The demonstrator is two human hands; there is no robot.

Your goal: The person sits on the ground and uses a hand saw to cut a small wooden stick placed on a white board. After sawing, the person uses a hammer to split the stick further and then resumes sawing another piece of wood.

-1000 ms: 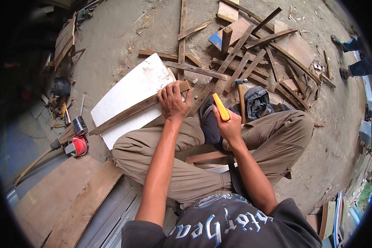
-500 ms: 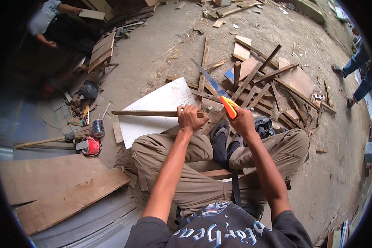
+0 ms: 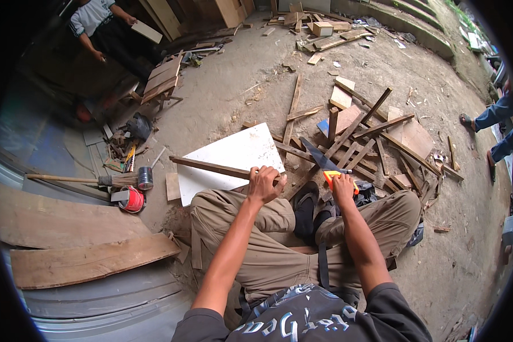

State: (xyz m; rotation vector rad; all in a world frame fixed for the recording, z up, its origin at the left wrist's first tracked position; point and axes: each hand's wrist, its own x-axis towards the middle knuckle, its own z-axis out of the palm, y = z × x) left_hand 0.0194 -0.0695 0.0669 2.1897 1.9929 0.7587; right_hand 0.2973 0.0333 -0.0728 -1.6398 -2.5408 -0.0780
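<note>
My left hand (image 3: 265, 185) is closed round the right end of a narrow wooden strip (image 3: 211, 166). The strip slants across a white board (image 3: 233, 149) on the ground in front of my left knee. In front of my right shin, my right hand (image 3: 343, 189) grips a handsaw (image 3: 320, 156) by its orange and yellow handle. Its blade points away from me and to the left, toward a heap of wooden strips (image 3: 353, 134). The blade is apart from the strip in my left hand.
Wide planks (image 3: 91, 261) lie at my left. Near them are a broom (image 3: 117, 179), a metal can (image 3: 146, 178) and a red spool (image 3: 133, 198). A person (image 3: 105, 28) holding a board is at far left; another person's legs (image 3: 499, 117) are at the right edge. Concrete steps (image 3: 410, 28) rise behind.
The saw has turned and its blade sits lower, with my right hand closer to me. The strip in my left hand now slants more. The whole view has shifted slightly.
</note>
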